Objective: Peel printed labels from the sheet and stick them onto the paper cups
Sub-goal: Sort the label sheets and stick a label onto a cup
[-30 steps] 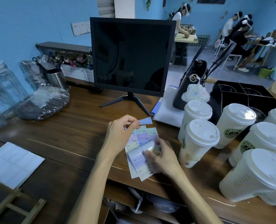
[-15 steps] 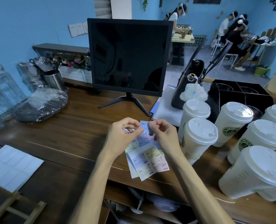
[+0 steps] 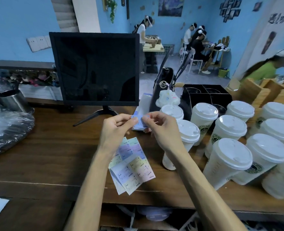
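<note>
2 hands [image 3: 116,130] [image 3: 161,130] pinching label [image 3: 140,122], cups [image 3: 188,132] beside

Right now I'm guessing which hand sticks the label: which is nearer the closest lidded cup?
Right. The right hand is directly beside the cup; the left hand sits farther left.

nine lidded cups [image 3: 228,160], one monitor [image 3: 96,69]

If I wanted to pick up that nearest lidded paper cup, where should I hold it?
Probably round the bare side wall of the nearest cup, below its wider lid, coming from the open counter side. Other cups crowd behind and right, and the lid may pop off.
</note>
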A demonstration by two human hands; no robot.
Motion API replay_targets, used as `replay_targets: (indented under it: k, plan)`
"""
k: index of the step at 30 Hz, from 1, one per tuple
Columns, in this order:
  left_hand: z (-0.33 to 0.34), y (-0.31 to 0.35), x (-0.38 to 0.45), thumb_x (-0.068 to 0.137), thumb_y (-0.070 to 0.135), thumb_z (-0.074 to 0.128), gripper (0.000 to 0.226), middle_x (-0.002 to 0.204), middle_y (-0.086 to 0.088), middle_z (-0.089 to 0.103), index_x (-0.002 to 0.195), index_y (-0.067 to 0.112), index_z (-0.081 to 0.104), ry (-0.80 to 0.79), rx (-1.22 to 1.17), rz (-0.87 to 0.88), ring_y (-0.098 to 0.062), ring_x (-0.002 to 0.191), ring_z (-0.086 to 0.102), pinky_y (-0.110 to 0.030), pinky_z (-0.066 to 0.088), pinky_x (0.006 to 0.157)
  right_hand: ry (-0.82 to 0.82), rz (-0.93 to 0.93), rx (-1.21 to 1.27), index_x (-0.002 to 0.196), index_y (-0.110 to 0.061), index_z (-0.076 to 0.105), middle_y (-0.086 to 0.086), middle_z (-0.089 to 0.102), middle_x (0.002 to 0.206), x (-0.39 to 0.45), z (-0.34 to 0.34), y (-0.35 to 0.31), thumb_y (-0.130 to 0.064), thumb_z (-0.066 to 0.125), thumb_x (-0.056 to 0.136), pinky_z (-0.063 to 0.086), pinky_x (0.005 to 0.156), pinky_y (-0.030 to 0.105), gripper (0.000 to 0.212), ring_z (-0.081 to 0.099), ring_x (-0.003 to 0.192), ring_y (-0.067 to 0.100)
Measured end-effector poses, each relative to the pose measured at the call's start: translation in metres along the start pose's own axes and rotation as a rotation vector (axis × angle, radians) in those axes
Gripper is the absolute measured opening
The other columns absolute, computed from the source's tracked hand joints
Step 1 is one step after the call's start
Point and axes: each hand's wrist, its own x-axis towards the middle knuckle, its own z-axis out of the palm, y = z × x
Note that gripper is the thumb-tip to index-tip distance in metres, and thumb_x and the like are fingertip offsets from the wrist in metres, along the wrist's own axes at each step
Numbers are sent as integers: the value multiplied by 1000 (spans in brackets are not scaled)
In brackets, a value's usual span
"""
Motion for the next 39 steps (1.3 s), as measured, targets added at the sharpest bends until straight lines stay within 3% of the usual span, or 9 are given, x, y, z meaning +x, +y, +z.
replay_targets:
  k: [3,8,15,20,25,28,31,35,39]
  plan:
    - [0,3,8,92,17,74,4,73,8,71,93,20,78,-42,-13,12,-3,66,58,-26,48,68,20,-17,-46,99,-10,76,2,72,80,2,-3,-6,-16,71,96,44,54,9,8,64,58,-2]
    - [1,-3,7,92,20,76,5,79,8,74,97,20,78,-2,8,-14,-2,68,60,-26,48,69,17,-26,-194,103,-19,76,-6,76,82,1,-2,0,-22,73,93,46,62,17,11,71,63,7]
    - [-3,-8,5,93,24,75,6,88,6,77,98,22,78,41,20,-27,-5,77,65,-24,51,69,9,-24,-246,121,-19,75,-5,78,92,-4,2,-2,-24,72,95,51,60,15,26,72,67,3]
    - [-2,-6,8,92,22,75,6,85,4,76,98,20,77,54,-41,-2,-2,76,64,-21,50,69,-7,-57,-327,131,-19,69,-8,78,109,-2,-12,-17,-30,71,96,64,76,42,37,76,79,6]
    - [7,-3,17,93,21,75,5,86,6,78,93,26,75,113,-79,-16,3,73,65,-17,49,66,122,-217,-570,120,-27,74,-15,74,116,30,-39,-36,-41,71,92,55,98,37,31,68,104,2]
    - [18,-4,21,93,21,74,6,85,8,78,92,27,75,104,-72,-24,3,72,65,-17,49,65,82,-162,-717,135,-28,62,-4,61,139,54,-51,-37,-50,74,88,47,105,37,54,57,126,15]
    - [27,-8,22,93,23,74,4,87,6,78,96,24,76,78,-64,-44,2,73,65,-22,49,72,11,-68,-830,147,-33,49,3,48,150,70,-56,-23,-60,76,82,45,109,44,75,48,135,24]
    - [33,-14,23,93,25,74,4,86,6,77,96,25,77,57,-47,-67,2,72,65,-22,50,73,-51,55,-922,147,-36,46,6,45,151,82,-57,-3,-66,77,75,44,109,51,84,48,135,31]
    - [34,-15,23,94,27,74,3,88,6,76,97,28,74,52,-18,-58,6,73,65,-13,51,67,-160,148,-983,146,-35,46,7,41,152,88,-56,8,-56,83,74,46,107,53,84,47,132,35]
